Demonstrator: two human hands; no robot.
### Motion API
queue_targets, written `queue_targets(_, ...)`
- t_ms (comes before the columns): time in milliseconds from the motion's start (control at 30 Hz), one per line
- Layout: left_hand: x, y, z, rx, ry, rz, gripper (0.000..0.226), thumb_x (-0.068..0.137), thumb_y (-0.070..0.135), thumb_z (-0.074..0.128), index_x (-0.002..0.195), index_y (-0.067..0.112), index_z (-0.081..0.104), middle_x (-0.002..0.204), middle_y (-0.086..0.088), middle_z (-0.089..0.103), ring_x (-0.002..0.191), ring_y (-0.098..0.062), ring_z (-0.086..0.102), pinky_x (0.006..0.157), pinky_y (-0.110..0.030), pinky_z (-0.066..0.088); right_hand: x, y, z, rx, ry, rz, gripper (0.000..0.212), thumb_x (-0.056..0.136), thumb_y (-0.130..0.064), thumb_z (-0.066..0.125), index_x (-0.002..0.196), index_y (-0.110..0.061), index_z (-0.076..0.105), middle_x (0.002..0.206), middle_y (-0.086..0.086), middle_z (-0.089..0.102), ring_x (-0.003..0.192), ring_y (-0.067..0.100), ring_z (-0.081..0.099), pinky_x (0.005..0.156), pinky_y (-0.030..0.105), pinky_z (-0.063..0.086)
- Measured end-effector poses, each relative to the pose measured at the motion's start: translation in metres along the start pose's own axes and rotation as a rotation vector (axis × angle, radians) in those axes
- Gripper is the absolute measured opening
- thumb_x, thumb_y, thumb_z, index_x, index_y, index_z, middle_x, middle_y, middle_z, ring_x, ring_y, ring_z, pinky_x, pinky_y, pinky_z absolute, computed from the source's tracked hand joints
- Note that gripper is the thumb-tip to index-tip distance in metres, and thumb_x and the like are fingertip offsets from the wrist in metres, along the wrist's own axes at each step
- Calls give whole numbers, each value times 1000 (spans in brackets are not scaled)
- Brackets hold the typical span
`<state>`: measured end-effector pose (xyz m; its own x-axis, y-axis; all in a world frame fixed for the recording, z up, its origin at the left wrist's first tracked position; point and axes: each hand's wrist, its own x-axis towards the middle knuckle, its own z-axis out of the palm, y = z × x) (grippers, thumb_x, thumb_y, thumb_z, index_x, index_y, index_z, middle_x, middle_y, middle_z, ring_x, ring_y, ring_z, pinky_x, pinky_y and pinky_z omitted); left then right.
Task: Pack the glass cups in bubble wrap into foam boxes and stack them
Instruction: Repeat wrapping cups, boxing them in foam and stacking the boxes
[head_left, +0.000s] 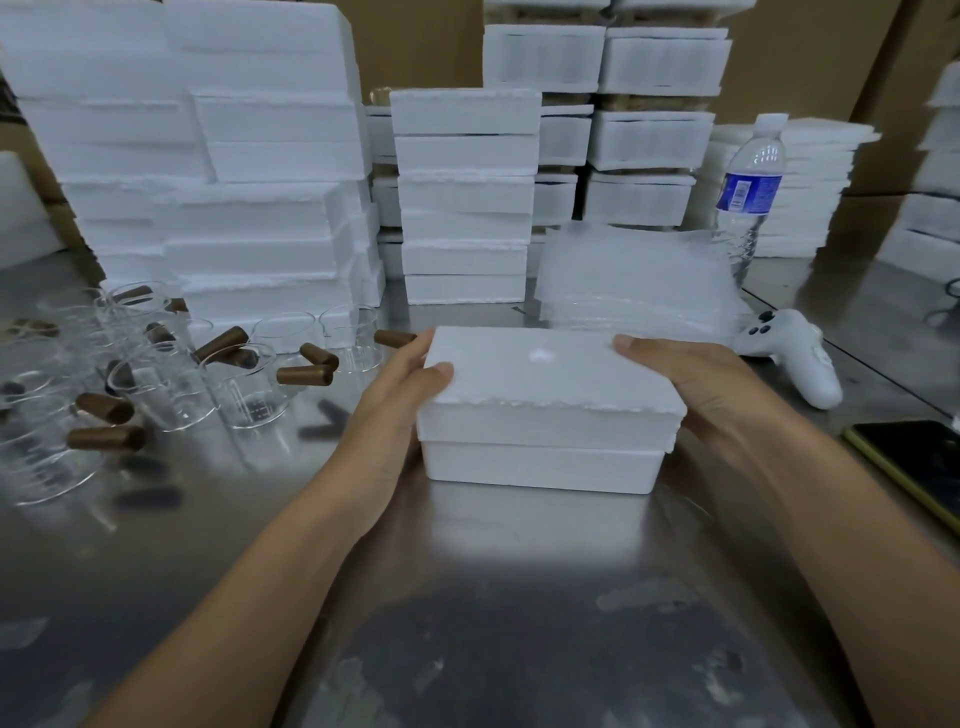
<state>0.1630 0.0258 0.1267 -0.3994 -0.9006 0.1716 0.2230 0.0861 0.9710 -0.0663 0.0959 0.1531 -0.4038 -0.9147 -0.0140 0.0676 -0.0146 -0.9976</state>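
Steel table (493, 597) is spreading under both forearms, nearest the lens. Stacks of foam boxes (465, 197) are standing along its far side. Closed foam box (545, 415) is resting on the table at centre, lid on, just in front of the stacks. Left hand (400, 395) is gripping its left end, thumb lying on the lid, fingers curling round the far corner; right hand (691, 379) is gripping the right end likewise. Pile of bubble wrap sheets (634, 275) is lying behind the box, rightwards. Glass cups (244, 389) with brown handles are crowding the left side, unwrapped. Water bottle (750, 187) is standing behind the wrap; white controller (800, 358) and phone (914, 462) are lying at right
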Motion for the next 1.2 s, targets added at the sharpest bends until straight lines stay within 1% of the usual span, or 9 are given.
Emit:
queue_targets(167,-1,0,-1,15,-7,0,28,94,16,48,108,36,62,105,18,71,97,1,66,79,-18,47,2,1,-3,-29,-17,27,56,50,-49,83,94,-16,74,103,8,72,111,37,59,105,54,37)
queue_targets(300,1,3,-3,-12,-29,-25,30,91,14,52,113,31,62,108,13,71,100,-4,66,87,-27,45,3,2,-4,-36,1,50,63,47,-48,84,96,-10,73,99,10,72,92,34,63,92,40,42)
queue_targets(467,1,2,-6,-12,-75,-52,56,75,30,54,132,26,54,124,5,65,117,-14,60,101,-32,41,4,4,-7,-88,-71,38,21,63,-45,78,67,-24,75,64,-4,69,57,12,62,63,30,43)
queue_targets(567,1,0,-5,13,-100,-72,59,76,35,52,135,29,51,129,7,62,122,-12,55,106,-33,36,5,4,-7,-113,-110,67,19,70,-45,74,72,-26,76,71,-5,71,63,13,65,64,32,46)
queue_targets(633,2,-1,-6,21,-103,-72,51,77,36,52,128,33,54,125,11,64,118,-8,58,101,-31,39,5,4,-8,-101,-109,76,23,68,-46,75,75,-25,76,76,-1,72,69,18,66,68,35,48)
queue_targets(767,7,-1,-6,57,-16,-90,56,69,37,59,124,32,53,115,9,68,117,-13,58,100,-33,40,4,0,-6,-120,-76,120,34,78,-45,69,93,-15,74,98,7,73,97,30,66,88,43,50)
queue_targets(867,4,-3,-5,89,25,-94,71,56,50,67,123,31,53,114,7,68,114,-14,60,104,-36,38,5,-4,-8,-152,-71,130,36,82,-46,65,98,-15,73,99,4,73,102,27,66,95,42,47)
queue_targets(1033,3,-10,-7,77,80,-116,63,51,55,70,110,33,61,106,7,71,99,-10,67,103,-38,42,-5,-13,-16,-368,-148,96,38,77,-60,61,90,-27,76,94,-3,74,96,19,66,85,36,49)
queue_targets(1200,5,-13,-7,103,135,-173,68,49,63,66,110,35,58,120,3,64,115,-16,56,108,-41,36,-16,-24,-21,-539,-325,59,48,58,-70,60,100,-47,68,104,-19,70,97,3,65,88,31,47)
